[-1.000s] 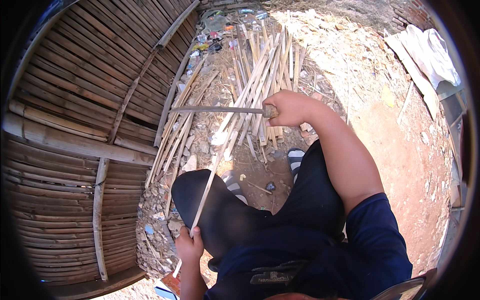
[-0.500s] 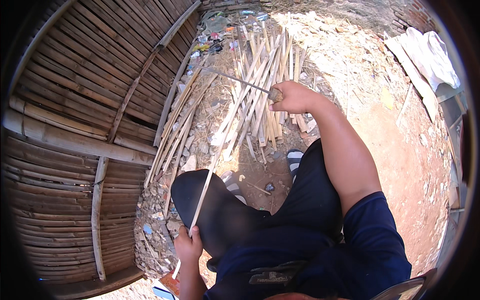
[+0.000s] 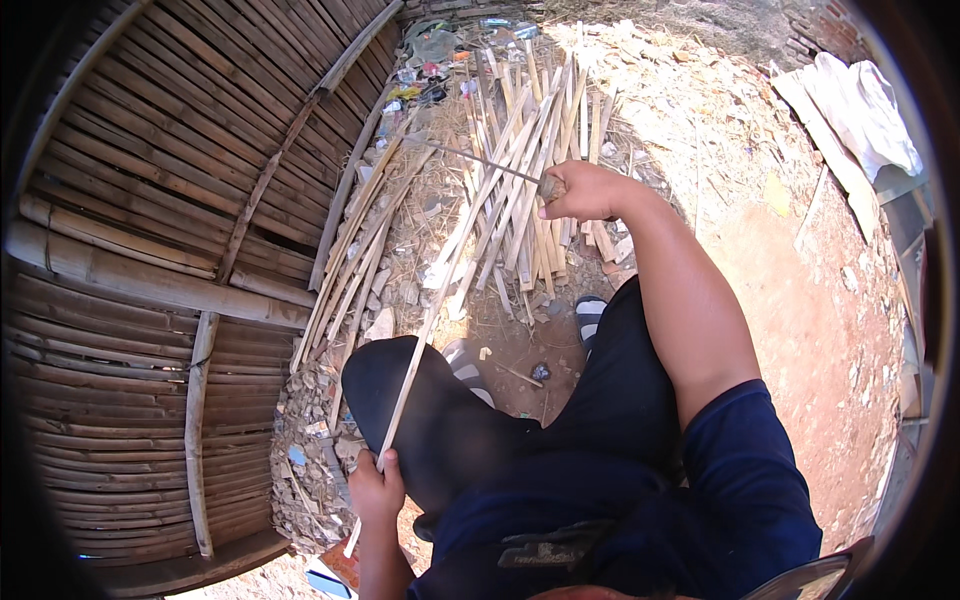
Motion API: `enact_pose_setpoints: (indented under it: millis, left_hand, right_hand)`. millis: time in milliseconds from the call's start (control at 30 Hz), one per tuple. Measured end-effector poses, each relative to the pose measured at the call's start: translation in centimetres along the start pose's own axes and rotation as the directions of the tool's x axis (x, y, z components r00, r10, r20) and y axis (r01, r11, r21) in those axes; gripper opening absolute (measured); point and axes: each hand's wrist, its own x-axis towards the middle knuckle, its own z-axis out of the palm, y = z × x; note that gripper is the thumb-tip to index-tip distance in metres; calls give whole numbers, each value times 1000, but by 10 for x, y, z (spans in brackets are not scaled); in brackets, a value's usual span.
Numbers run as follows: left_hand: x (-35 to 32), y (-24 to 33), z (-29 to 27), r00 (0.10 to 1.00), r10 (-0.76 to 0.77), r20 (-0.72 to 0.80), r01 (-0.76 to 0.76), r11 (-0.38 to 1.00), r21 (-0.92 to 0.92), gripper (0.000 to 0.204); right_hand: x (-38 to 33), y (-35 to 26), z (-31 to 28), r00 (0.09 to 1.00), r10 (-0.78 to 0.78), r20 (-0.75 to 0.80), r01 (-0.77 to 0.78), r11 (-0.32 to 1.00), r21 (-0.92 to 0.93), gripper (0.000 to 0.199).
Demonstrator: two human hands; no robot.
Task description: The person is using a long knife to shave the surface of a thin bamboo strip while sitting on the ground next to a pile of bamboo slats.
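1. Raised since the earlier frame, the right hand (image 3: 585,190) grips a long knife (image 3: 490,162) over the split bamboo pile (image 3: 520,150).
2. Left hand (image 3: 377,490) clasps a thin bamboo strip (image 3: 425,335) lying across the knee.

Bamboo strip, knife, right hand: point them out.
bamboo strip (image 3: 412,375), head view, mid-length over the left knee
knife (image 3: 480,160), head view, middle of the blade
right hand (image 3: 585,192), head view, back of the hand

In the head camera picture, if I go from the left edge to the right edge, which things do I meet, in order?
Brown slatted bamboo wall → left hand gripping a long thin pale bamboo strip → pile of pale split bamboo sticks → right hand holding a long-bladed knife → white cloth.
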Motion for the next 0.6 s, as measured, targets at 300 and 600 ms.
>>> enact_pose_setpoints:
  millis: [300, 600]
  left_hand:
    - [0, 2, -3, 999, -2, 34, 3, 1000, -31, 63]
    - [1, -2, -4, 1000, 16, 23, -16, 1000, 15, 63]
  right_hand:
    - [-25, -25, 37, 933, -281, 226, 344, 883, -320, 56]
    - [-16, 1, -6, 988, -155, 14, 153, 955, -255, 62]
